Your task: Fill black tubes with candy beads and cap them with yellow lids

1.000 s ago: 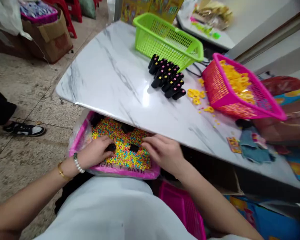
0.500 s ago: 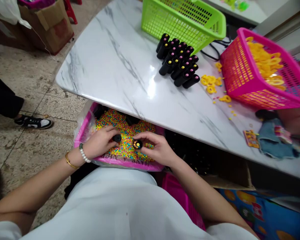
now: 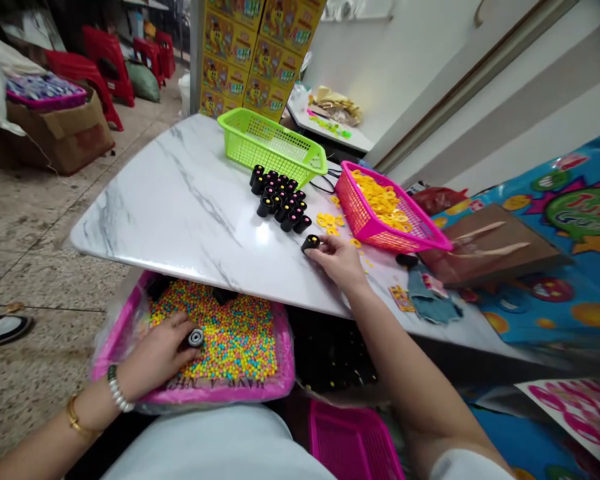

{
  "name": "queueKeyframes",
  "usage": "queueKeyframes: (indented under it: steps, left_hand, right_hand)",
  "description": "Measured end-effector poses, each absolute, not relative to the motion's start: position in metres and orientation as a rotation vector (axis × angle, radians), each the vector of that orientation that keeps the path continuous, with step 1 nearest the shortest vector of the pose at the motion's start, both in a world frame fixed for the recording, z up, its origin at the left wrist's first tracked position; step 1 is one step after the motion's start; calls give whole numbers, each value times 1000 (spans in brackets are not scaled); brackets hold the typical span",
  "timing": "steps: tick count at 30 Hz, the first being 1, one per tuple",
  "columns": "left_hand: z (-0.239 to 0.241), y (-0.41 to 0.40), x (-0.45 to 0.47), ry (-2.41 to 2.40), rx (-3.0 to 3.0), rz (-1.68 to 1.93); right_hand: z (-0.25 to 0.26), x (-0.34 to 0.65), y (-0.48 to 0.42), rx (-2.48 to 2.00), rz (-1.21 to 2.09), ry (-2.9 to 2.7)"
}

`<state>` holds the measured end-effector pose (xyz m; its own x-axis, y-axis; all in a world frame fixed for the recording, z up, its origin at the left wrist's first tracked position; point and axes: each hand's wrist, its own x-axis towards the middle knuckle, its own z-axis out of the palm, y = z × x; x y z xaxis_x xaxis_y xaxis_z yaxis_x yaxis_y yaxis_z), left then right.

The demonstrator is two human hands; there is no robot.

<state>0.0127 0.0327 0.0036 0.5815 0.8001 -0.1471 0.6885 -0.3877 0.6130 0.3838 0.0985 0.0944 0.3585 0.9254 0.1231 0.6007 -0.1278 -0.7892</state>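
Note:
My left hand [image 3: 163, 350] is closed around a small black cylinder [image 3: 196, 338] with a grey ringed end, just over a pink tray [image 3: 283, 363] full of small multicoloured candy balls [image 3: 245, 333]. Over on the marble-patterned table [image 3: 180, 200], my right hand [image 3: 337, 260] grips a black tube [image 3: 311, 244] by its side; yellow shows in its top. A cluster of similar black tubes [image 3: 281, 198] stands upright just beyond, with pink or yellow balls at their tops. Several yellow ring-shaped pieces [image 3: 330, 221] lie near my right hand.
At the table's back stands a green basket [image 3: 275, 145]. To its right, a pink basket [image 3: 380, 237] holds many yellow pieces. Denim cloth [image 3: 433, 300] lies on the right side. Another pink basket [image 3: 353, 433] sits below the table; a cardboard box [image 3: 70, 130] is at left.
My right hand has moved from above the candy tray up to the table with the black tube. My left hand stays over the tray with its cylinder. The view has tilted up.

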Motion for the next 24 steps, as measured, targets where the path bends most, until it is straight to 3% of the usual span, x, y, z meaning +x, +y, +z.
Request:
queueKeyframes:
  steps: [4,9,13,17,20,24]
  left_hand:
    - [9,33,14,1207,2175,178]
    - [4,36,12,1174,2281,99]
    - [-1,38,14,1115,2317,82]
    - [2,34,20,1076,2254,92]
    - [2,32,21,1049,2264,96]
    - [10,44,6,1204,2427,181]
  right_hand:
    - [95,387,111,-1872,570,-1330]
    - [92,327,35,-1695,148,-1485]
    - [50,261,-12,-1377,548,-2006]
    - [-7,223,-10,-1241,932,-2136]
    - [-18,225,2,-1296,923,-2211]
    - [3,245,7,-1539,729,-2347]
